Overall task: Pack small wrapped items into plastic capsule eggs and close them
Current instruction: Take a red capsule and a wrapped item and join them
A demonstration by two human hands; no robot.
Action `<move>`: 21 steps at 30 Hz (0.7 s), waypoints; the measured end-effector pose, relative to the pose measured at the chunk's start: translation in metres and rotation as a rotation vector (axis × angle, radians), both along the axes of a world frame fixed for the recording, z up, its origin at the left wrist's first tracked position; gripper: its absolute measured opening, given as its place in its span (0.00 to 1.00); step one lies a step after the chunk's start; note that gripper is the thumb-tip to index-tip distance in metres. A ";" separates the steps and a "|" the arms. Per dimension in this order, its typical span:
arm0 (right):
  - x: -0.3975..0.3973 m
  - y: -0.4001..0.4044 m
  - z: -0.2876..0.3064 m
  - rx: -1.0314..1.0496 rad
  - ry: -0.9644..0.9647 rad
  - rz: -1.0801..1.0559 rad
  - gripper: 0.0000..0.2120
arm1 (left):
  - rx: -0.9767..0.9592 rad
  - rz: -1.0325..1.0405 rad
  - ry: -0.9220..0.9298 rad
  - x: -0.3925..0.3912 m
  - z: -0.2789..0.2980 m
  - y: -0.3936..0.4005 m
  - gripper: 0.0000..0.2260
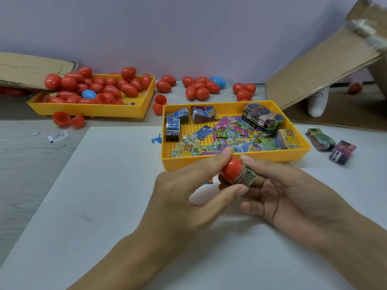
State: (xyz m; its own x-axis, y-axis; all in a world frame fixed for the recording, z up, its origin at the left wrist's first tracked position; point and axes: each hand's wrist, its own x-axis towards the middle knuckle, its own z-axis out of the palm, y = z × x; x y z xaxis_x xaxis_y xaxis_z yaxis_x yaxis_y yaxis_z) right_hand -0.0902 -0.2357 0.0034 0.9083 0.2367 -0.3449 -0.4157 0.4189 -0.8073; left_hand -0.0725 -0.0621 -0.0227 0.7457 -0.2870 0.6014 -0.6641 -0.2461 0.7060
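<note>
The step in hand looks like filling: a wrapped item is going into a red egg half. The left hand (188,191) pinches the red egg half (231,168) between thumb and forefinger, the dome pointing away from the person. Just right of it, the green wrapped item (245,175) sticks partway out of the half's open side, lying across the fingers of the right hand (293,197), which grips it from beneath with a fingertip on top. Next, I judge, the wrapper must be pushed fully inside, then a matching half fetched and pressed on. The shell is glossy and smooth; the wrapper crinkled, with fine print. Beyond both hands sits the yellow tray (234,162) of loose packets.
</note>
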 end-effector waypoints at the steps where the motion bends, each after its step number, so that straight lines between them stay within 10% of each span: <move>1: 0.000 0.000 0.000 0.003 -0.001 -0.004 0.11 | 0.010 -0.004 -0.008 0.000 0.000 0.000 0.20; 21: 0.000 0.001 0.001 -0.018 -0.002 0.012 0.15 | -0.171 -0.093 0.259 0.004 -0.003 0.003 0.15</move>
State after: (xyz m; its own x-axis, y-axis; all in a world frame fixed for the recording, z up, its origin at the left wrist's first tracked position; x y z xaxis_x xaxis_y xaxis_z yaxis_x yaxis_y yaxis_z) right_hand -0.0900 -0.2343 0.0040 0.9062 0.2412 -0.3474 -0.4190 0.3999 -0.8152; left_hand -0.0682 -0.0589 -0.0259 0.8554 -0.2724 0.4405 -0.4710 -0.0554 0.8804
